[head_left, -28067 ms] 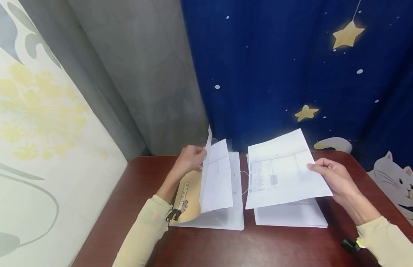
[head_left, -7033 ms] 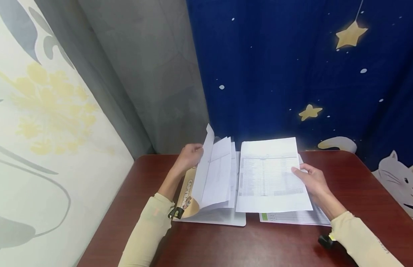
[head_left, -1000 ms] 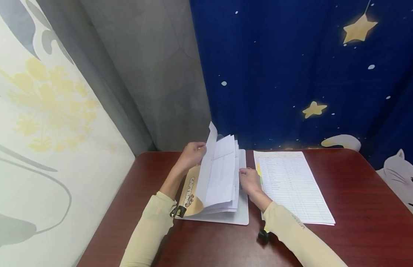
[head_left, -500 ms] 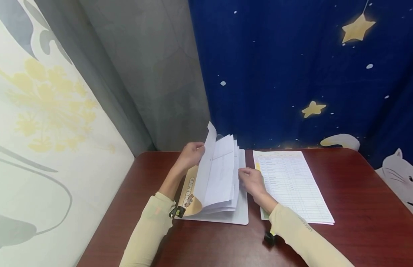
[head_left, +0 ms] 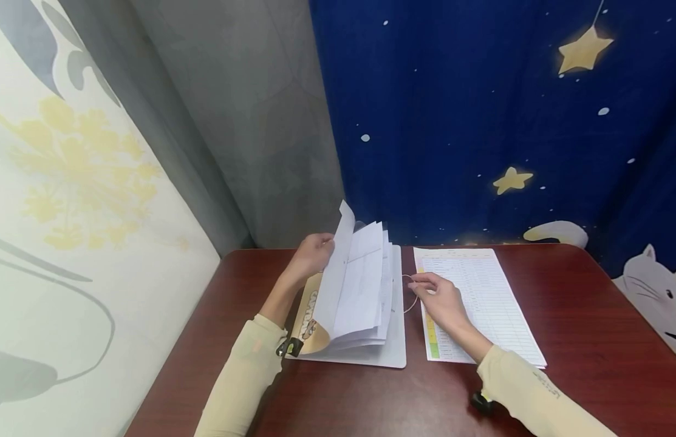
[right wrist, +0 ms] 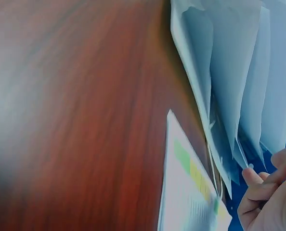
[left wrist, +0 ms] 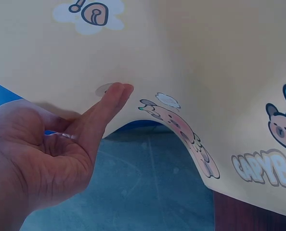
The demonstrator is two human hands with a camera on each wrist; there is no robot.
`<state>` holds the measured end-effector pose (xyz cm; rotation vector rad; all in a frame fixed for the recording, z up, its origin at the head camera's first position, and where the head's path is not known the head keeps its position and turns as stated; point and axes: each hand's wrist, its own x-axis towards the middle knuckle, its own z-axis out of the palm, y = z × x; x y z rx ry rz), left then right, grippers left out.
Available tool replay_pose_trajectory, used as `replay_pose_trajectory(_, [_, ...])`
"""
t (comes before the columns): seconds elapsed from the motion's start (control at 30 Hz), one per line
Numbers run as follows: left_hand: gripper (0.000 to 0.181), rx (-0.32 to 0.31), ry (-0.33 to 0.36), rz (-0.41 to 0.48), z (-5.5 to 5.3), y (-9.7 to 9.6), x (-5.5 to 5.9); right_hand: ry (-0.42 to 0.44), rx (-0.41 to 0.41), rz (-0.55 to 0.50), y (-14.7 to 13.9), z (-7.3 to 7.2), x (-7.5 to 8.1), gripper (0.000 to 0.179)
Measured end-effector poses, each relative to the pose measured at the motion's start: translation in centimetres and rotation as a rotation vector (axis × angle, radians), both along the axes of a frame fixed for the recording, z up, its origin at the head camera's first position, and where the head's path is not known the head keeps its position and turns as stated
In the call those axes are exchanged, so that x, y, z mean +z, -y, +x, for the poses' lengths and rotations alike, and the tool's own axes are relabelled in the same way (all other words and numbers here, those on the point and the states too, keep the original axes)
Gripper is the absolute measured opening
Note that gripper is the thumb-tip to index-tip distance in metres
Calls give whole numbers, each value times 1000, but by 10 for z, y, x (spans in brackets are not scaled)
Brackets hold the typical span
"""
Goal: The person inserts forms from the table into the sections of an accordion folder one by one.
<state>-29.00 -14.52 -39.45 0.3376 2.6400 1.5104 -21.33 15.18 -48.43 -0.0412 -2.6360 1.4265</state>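
My left hand [head_left: 314, 252] holds up the tan front cover [head_left: 316, 303] of a folder. Its fingers [left wrist: 116, 96] lie along the cover's capybara-printed outside in the left wrist view; the thumb is partly hidden. Several white sheets [head_left: 362, 279] stand half raised inside, over the pale back cover [head_left: 396, 352]. At the folder's right edge hangs a thin cord loop [head_left: 416, 301]. My right hand [head_left: 438, 300] is beside that loop, fingers loosely bent and nothing seen between them. In the right wrist view, its fingertips are near the sheet edges [right wrist: 263, 110].
A stack of printed table sheets [head_left: 488, 297] with yellow and green cells lies right of the folder, partly under my right forearm. The dark red table [head_left: 338, 400] runs back to a blue starry curtain [head_left: 425, 152] and a grey curtain [head_left: 250, 133].
The sheet my right hand held earlier has left that hand. Over the last second, the right hand drew back rightward from the folder's edge, uncovering the cord loop. The left hand stayed put.
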Motion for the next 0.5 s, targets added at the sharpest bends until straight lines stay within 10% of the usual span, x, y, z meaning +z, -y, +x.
replay_pose_trajectory(0.5, [41, 8, 6, -8, 5, 1, 4, -77, -9, 211, -55, 31, 9, 31])
